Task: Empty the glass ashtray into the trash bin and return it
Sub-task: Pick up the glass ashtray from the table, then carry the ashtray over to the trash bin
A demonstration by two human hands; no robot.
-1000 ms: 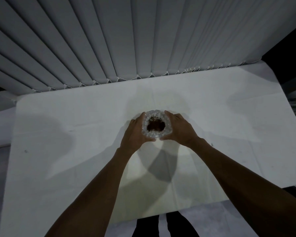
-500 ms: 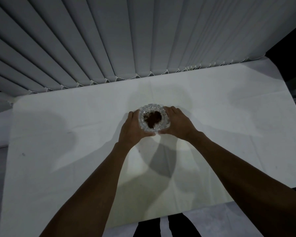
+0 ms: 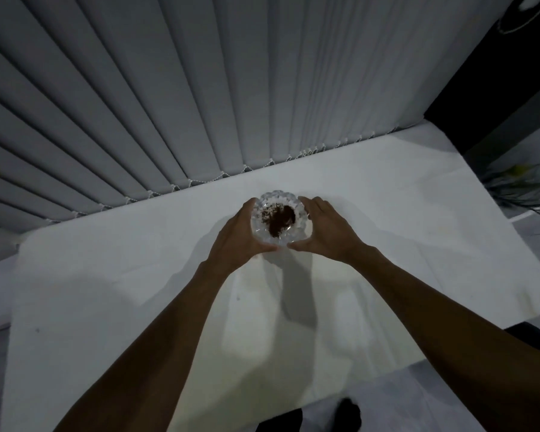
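Observation:
A round cut-glass ashtray (image 3: 278,221) with dark brown ash in its bowl is held between both my hands above the white table (image 3: 106,275). My left hand (image 3: 239,238) cups its left side and my right hand (image 3: 326,230) cups its right side, thumbs meeting under its near edge. The ashtray casts a shadow on the table below it. No trash bin is in view.
Grey vertical blinds (image 3: 231,104) hang along the table's far edge. A dark cabinet (image 3: 512,88) stands at the far right, with a spiky green plant (image 3: 521,188) beside the table's right end. My dark shoes (image 3: 346,413) show below the near edge.
Both hands have carried the ashtray farther from me, toward the blinds, and it appears to have risen. The ash has shifted inside the bowl. The view has tilted to the right.

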